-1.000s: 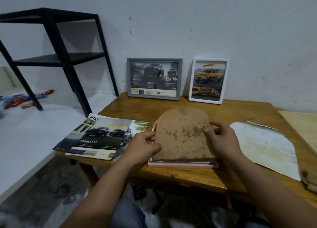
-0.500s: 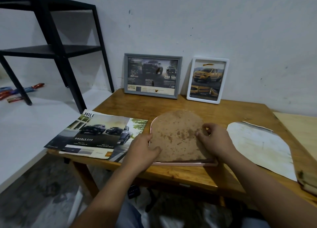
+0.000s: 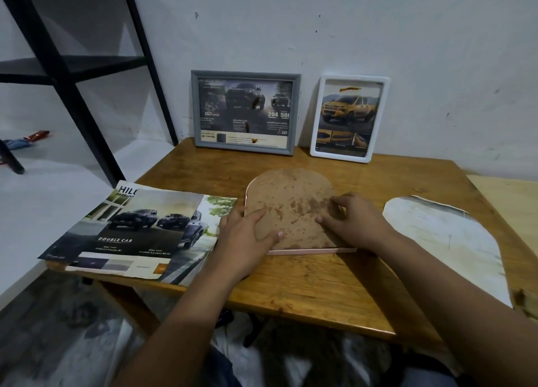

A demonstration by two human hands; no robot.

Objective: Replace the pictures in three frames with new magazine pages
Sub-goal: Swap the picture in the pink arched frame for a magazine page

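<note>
Both hands rest on the back of a pink arched frame lying face down on the wooden table.

The left hand [image 3: 247,235] lies flat with straight fingers on the near left of the brown backing board [image 3: 291,206], pressing it rather than gripping. The right hand [image 3: 353,222] rests on the board's right side, fingers bent with the tips on the board; I cannot tell whether they pinch anything. The pink frame [image 3: 311,251] shows as a thin edge under the board, in the middle of the table [image 3: 314,287]. Left of it lie magazine pages [image 3: 139,229] showing dark trucks. To the right lies a pale arched sheet [image 3: 445,235]. At the far edge, against the wall, stand a grey frame [image 3: 246,111] and, to its right, a white frame [image 3: 349,118], both holding truck pictures.
</note>
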